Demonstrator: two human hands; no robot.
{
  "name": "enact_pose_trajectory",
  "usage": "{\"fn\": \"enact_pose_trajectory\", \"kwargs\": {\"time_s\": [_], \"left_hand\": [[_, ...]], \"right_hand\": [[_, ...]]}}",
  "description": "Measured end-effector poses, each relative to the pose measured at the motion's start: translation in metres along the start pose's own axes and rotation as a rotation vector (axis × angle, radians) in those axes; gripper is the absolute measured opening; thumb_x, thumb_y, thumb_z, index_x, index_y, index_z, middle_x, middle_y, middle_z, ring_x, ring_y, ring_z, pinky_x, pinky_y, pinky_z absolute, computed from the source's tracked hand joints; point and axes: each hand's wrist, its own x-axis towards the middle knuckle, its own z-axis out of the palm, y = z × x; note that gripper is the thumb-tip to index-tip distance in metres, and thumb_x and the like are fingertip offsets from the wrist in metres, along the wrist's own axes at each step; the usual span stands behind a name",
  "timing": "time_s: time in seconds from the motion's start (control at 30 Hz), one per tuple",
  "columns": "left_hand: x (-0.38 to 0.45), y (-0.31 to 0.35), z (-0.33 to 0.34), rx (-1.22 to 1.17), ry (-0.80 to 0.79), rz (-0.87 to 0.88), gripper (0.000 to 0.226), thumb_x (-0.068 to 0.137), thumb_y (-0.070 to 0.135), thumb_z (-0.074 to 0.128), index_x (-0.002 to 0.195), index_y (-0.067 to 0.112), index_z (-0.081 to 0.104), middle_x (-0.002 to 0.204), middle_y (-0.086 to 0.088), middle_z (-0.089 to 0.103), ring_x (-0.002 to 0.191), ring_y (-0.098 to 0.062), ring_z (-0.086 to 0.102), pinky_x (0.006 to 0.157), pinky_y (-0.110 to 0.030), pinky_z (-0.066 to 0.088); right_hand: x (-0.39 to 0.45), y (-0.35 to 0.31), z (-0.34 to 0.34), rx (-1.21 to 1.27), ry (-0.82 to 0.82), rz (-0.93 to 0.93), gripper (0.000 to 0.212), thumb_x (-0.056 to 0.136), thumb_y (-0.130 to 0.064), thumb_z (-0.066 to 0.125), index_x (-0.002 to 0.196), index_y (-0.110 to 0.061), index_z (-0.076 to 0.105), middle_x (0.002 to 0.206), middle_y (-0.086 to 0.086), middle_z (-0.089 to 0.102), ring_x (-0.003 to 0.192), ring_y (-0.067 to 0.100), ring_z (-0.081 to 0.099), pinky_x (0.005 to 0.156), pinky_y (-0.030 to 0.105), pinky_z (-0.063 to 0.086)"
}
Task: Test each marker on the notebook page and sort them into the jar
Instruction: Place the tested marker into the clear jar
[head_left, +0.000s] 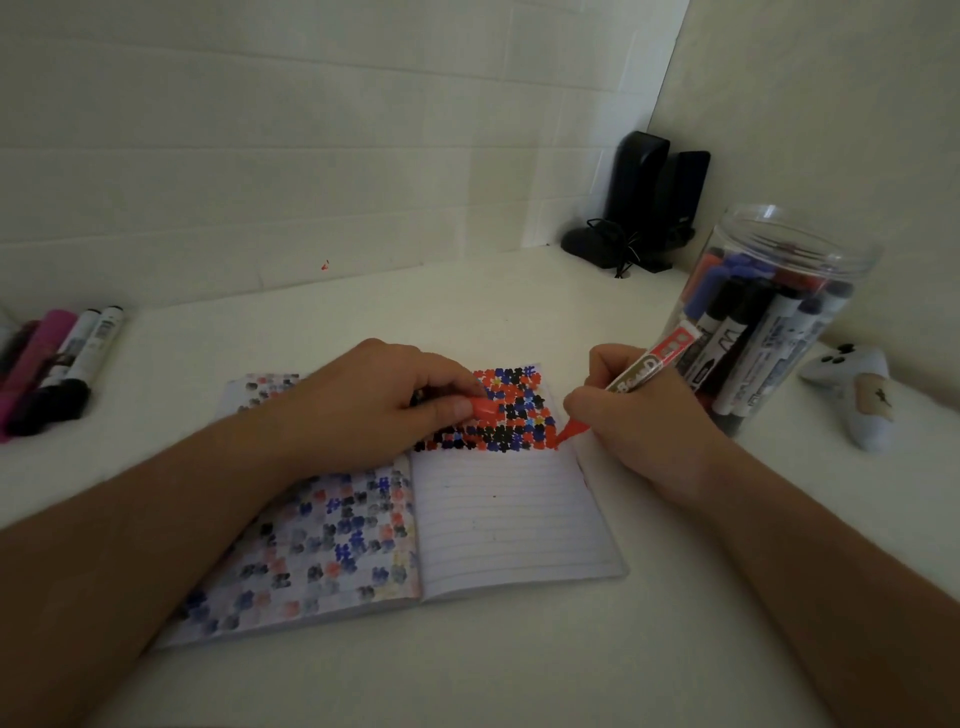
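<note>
Right hand (631, 415) grips red marker (647, 371) — tip on notebook (519, 519) page.

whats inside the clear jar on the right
The jar holds a standing bunch of markers with black, blue and red caps. Those at the back and the jar's bottom are hidden by the front ones and the right hand.

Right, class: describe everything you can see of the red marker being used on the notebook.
The red marker is uncapped, with a red tip at its lower end and a barrel labelled in gold and red bearing printed lettering. It slants up to the right, its tip touching the right edge of the notebook page at the end of the lowest row of coloured marks. The right hand grips its barrel. Its red cap is pinched in the left hand. Behind it stands the jar.
</note>
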Motion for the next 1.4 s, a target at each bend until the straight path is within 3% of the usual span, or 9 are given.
{"fn": "enact_pose_trajectory", "kwargs": {"time_s": [0.23, 0.3, 0.43, 0.57, 0.7, 0.93, 1.1, 1.27, 1.4], "left_hand": [[-0.001, 0.006, 0.000, -0.033, 0.082, 0.020, 0.035, 0.103, 0.042, 0.042, 0.128, 0.036, 0.066, 0.103, 0.030, 0.068, 0.097, 0.011, 0.061, 0.081, -0.009, 0.045], [-0.001, 0.008, 0.000, -0.050, 0.084, 0.019, 0.035, 0.103, 0.043, 0.042, 0.125, 0.036, 0.068, 0.099, 0.030, 0.068, 0.094, 0.009, 0.063, 0.077, -0.008, 0.045], [-0.001, 0.011, 0.002, -0.070, 0.082, 0.029, 0.029, 0.104, 0.042, 0.043, 0.114, 0.039, 0.070, 0.092, 0.022, 0.072, 0.078, -0.010, 0.067, 0.072, -0.035, 0.054], [0.000, 0.013, 0.003, -0.079, 0.093, 0.044, 0.028, 0.103, 0.041, 0.046, 0.116, 0.037, 0.070, 0.089, 0.018, 0.072, 0.076, -0.007, 0.065, 0.067, -0.027, 0.051], [-0.001, 0.011, 0.000, -0.151, 0.129, 0.027, 0.028, 0.102, 0.045, 0.047, 0.119, 0.039, 0.068, 0.095, 0.023, 0.072, 0.084, -0.004, 0.068, 0.074, -0.026, 0.056], [0.000, 0.006, 0.003, -0.256, 0.220, -0.033, 0.022, 0.101, 0.025, 0.057, 0.108, 0.044, 0.066, 0.088, 0.024, 0.071, 0.090, 0.006, 0.066, 0.075, -0.006, 0.048], [-0.001, 0.008, 0.006, -0.217, 0.207, -0.015, 0.027, 0.099, 0.019, 0.061, 0.106, 0.045, 0.065, 0.095, 0.028, 0.069, 0.094, 0.010, 0.064, 0.076, -0.004, 0.046], [0.003, 0.014, 0.002, -0.270, 0.398, 0.031, 0.025, 0.099, 0.020, 0.061, 0.114, 0.037, 0.071, 0.103, 0.028, 0.070, 0.101, 0.006, 0.064, 0.081, -0.003, 0.044], [0.006, 0.025, -0.001, -0.218, 0.452, 0.096, 0.029, 0.098, 0.026, 0.062, 0.121, 0.043, 0.067, 0.105, 0.034, 0.065, 0.103, 0.005, 0.060, 0.073, -0.005, 0.043]], "right_hand": [[-0.006, -0.011, 0.001, 0.646, -0.190, -0.154, 0.024, 0.077, -0.019, 0.081, 0.081, -0.010, 0.059, 0.057, 0.005, 0.053, 0.044, 0.016, 0.037, 0.043, 0.021, 0.033], [-0.007, -0.010, 0.003, 0.646, -0.204, -0.149, 0.022, 0.076, -0.020, 0.081, 0.081, -0.013, 0.061, 0.059, 0.007, 0.053, 0.045, 0.017, 0.040, 0.045, 0.022, 0.034], [-0.009, -0.009, 0.005, 0.588, -0.200, -0.148, 0.020, 0.078, -0.017, 0.080, 0.085, -0.011, 0.062, 0.061, 0.008, 0.058, 0.049, 0.018, 0.048, 0.046, 0.024, 0.039], [-0.010, -0.009, 0.007, 0.517, -0.228, -0.154, 0.023, 0.080, -0.025, 0.080, 0.098, -0.012, 0.075, 0.081, 0.013, 0.071, 0.067, 0.024, 0.065, 0.058, 0.028, 0.054], [-0.009, -0.012, -0.002, 0.833, -0.478, 0.044, 0.060, 0.087, -0.056, 0.066, 0.122, -0.008, 0.072, 0.107, 0.020, 0.073, 0.085, 0.027, 0.068, 0.072, 0.032, 0.058], [-0.013, -0.021, 0.005, 0.675, -0.217, 0.046, 0.034, 0.103, -0.018, 0.047, 0.092, -0.019, 0.079, 0.067, 0.011, 0.061, 0.060, 0.015, 0.055, 0.053, 0.024, 0.045], [-0.020, -0.024, 0.009, 0.723, -0.258, 0.093, 0.033, 0.105, -0.014, 0.045, 0.103, -0.021, 0.077, 0.072, 0.010, 0.063, 0.067, 0.014, 0.060, 0.061, 0.025, 0.052], [-0.024, -0.034, 0.003, 0.778, -0.338, 0.066, 0.018, 0.100, -0.026, 0.054, 0.109, -0.020, 0.067, 0.094, 0.015, 0.067, 0.076, 0.026, 0.059, 0.070, 0.036, 0.047], [-0.027, -0.047, -0.028, 0.971, -0.553, 0.108, 0.061, 0.092, -0.056, 0.057, 0.133, -0.011, 0.060, 0.124, 0.019, 0.062, 0.099, 0.029, 0.060, 0.083, 0.038, 0.049]]}}
